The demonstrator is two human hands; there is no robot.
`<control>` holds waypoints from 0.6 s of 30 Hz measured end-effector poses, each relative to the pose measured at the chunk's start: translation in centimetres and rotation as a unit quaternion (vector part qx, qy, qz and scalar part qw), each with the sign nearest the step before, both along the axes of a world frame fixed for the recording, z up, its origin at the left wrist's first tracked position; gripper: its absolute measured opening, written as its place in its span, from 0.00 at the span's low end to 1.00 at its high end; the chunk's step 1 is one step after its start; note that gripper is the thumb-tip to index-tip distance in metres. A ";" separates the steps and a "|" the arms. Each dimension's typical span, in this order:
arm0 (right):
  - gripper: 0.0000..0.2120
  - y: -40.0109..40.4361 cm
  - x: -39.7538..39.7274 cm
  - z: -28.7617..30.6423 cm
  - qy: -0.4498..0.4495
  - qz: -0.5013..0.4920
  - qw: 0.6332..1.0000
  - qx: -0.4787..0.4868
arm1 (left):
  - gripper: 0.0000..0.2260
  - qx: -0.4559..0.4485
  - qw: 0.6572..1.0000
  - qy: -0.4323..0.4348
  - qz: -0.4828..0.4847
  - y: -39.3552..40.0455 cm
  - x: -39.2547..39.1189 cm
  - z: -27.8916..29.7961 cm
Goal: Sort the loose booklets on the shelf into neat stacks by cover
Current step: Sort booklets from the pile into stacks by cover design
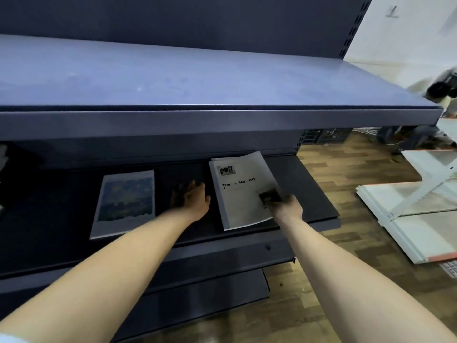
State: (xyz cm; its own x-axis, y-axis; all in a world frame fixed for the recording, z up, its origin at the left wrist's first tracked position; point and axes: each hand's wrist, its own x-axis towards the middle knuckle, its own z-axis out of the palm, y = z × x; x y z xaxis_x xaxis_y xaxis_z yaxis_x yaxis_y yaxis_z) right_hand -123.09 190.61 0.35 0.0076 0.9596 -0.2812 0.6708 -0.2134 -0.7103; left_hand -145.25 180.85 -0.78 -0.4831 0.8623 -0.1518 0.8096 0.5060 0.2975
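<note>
Gripping white booklet's (pixel 241 191) near edge — right hand (pixel 288 206).

Two booklets (pixel 243 191) (pixel 125 203) side by side on shelf (pixel 309 184)

White booklet (pixel 243 191) — black lettering; blue-painted booklet (pixel 126 201); dark shelf (pixel 61 231).

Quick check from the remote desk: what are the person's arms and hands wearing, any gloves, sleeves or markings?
Both forearms are bare. The left hand and right hand show no gloves, and no watch or bands are visible at the wrists. A bit of light fabric shows at the lower left corner, perhaps a short sleeve. The fingertips lie in the shelf's shadow, so rings cannot be judged.
</note>
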 end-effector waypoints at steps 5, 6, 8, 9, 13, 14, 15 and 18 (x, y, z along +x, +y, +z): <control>0.27 1.7 1.1 -1.0 -0.044 0.036 0.998 -0.010 | 0.20 -0.022 0.999 0.018 0.029 0.6 1.4 0.4; 0.27 2.0 1.3 -1.3 -0.050 0.044 0.998 -0.015 | 0.19 -0.027 0.999 0.025 0.033 0.7 1.8 0.5; 0.25 2.6 1.6 -1.8 -0.051 0.045 0.997 -0.022 | 0.20 -0.035 0.997 0.051 0.039 1.0 2.6 0.9; 0.24 2.9 1.7 -1.9 -0.050 0.046 0.997 -0.023 | 0.20 -0.038 0.997 0.061 0.041 1.1 2.9 1.1; 0.24 4.0 1.4 -1.6 -0.057 0.061 0.996 -0.021 | 0.21 -0.050 0.996 0.054 0.043 1.7 3.9 1.4; 0.24 4.3 1.4 -1.6 -0.056 0.065 0.996 -0.022 | 0.21 -0.051 0.996 0.052 0.043 1.8 4.1 1.4; 0.24 4.5 1.4 -1.6 -0.056 0.070 0.996 -0.021 | 0.21 -0.052 0.996 0.054 0.043 1.8 4.1 1.5; 0.26 5.0 1.5 -2.0 -0.050 0.079 0.995 -0.020 | 0.19 -0.051 0.996 0.066 0.039 2.1 4.2 1.6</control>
